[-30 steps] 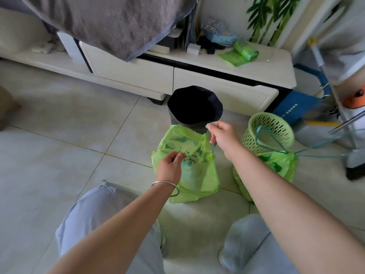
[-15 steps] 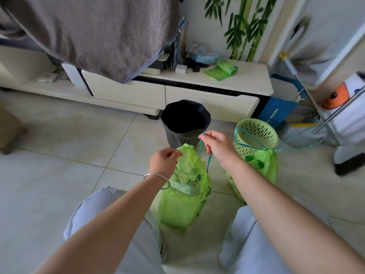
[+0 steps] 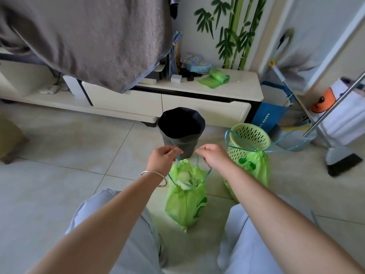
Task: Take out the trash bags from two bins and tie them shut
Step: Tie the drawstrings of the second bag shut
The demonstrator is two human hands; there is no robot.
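Note:
A green trash bag (image 3: 185, 202) hangs just above the floor between my knees, its mouth partly gathered and white rubbish showing inside. My left hand (image 3: 162, 161) pinches one blue drawstring loop and my right hand (image 3: 214, 156) pinches the other, both lifted above the bag. Behind them stands a dark grey bin (image 3: 180, 131) with no bag in it. To the right, a second green bag (image 3: 252, 169), its neck drawn shut with loose blue strings, leans against a green perforated bin (image 3: 247, 139).
A low white TV cabinet (image 3: 207, 107) runs along the wall, with a roll of green bags (image 3: 218, 78) on top. A grey blanket (image 3: 85, 36) hangs at upper left. A blue dustpan (image 3: 270, 115), broom (image 3: 341, 159) and metal pole stand at right. Tiled floor all around.
My left hand left the bag's rim and took the second drawstring loop. Both hands rose, lifting the bag, and its mouth narrowed. The camera tilted up.

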